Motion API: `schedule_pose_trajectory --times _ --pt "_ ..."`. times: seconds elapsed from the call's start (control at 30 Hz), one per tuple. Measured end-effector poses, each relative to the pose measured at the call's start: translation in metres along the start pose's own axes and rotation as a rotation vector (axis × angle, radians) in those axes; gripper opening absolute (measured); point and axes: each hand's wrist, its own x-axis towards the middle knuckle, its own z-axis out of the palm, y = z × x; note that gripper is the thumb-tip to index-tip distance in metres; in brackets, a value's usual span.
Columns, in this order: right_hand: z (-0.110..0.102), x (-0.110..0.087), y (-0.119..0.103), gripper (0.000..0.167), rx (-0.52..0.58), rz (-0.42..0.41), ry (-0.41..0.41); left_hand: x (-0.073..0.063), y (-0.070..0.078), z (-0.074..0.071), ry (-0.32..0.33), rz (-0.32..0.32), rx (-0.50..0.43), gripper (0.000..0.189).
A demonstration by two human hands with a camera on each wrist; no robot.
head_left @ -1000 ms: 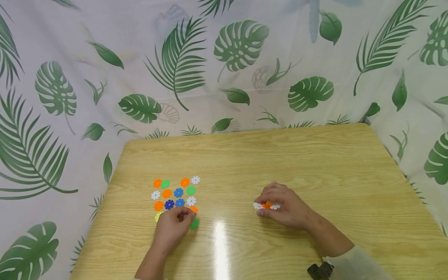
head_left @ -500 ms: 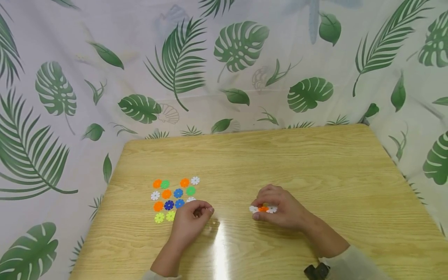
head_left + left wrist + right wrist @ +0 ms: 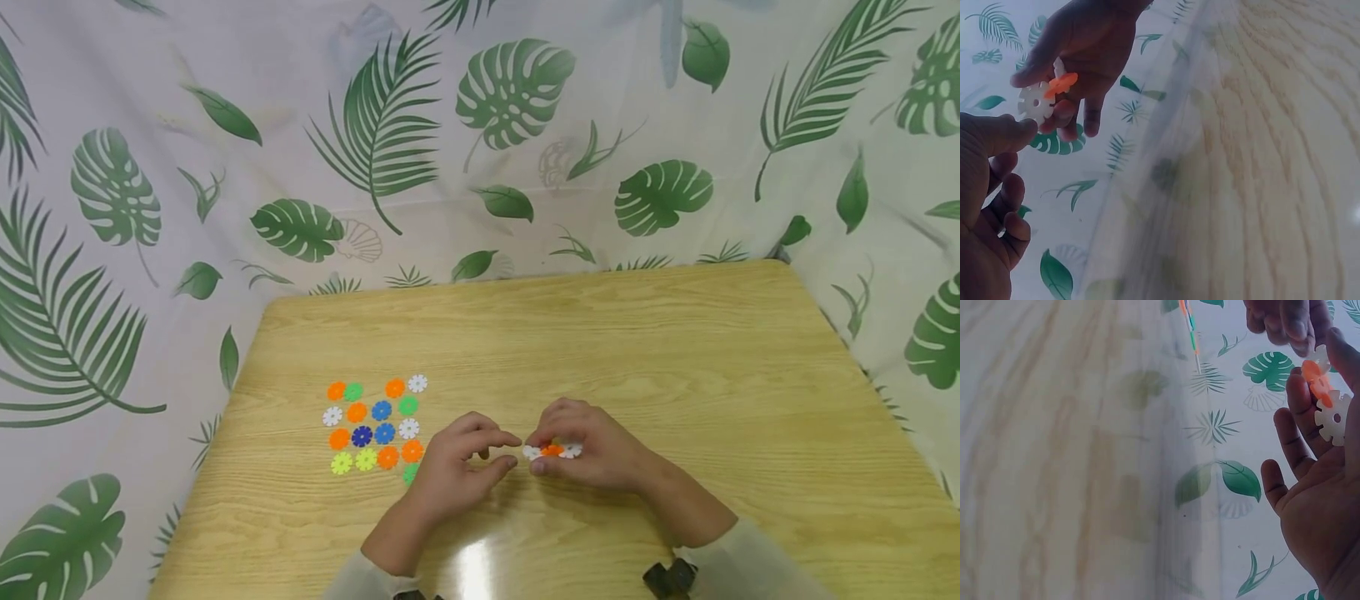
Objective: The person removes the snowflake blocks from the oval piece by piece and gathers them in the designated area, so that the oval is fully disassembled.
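Note:
My right hand [image 3: 600,450] pinches a short chain of slotted plastic snowflake discs between thumb and fingers. An orange disc [image 3: 552,451] sits in the middle, with a white disc [image 3: 1335,419] on one side and another white disc [image 3: 1036,102] on the other. The orange one stands at an angle to the whites, slotted into them. My left hand [image 3: 461,462] comes in from the left with thumb and index finger spread a little apart. Its fingertips are right at the near end of the chain, and the thumb overlaps the white disc's edge in the left wrist view.
Loose discs lie in rough rows on the wooden table [image 3: 660,350], left of my hands: orange, white, green, yellow and a dark blue disc [image 3: 362,436]. A green disc [image 3: 410,473] is partly hidden by my left hand. Leaf-printed cloth [image 3: 420,125] borders the table.
My left hand has moved right from the loose discs to the chain, its thumb and index finger parting. My right hand has shifted slightly left with the chain.

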Motion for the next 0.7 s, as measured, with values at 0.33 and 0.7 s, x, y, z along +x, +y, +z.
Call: schedule_pose_trajectory --times 0.33,0.7 --pt "-0.0003 -0.0016 -0.0044 0.038 0.031 0.002 -0.019 0.0077 0.0027 0.0064 -0.008 0.032 -0.002 0.006" --pt "-0.0006 -0.0018 -0.0003 0.052 -0.035 -0.095 0.119 0.0072 0.0047 -0.0005 0.008 -0.156 -0.104 0.008"
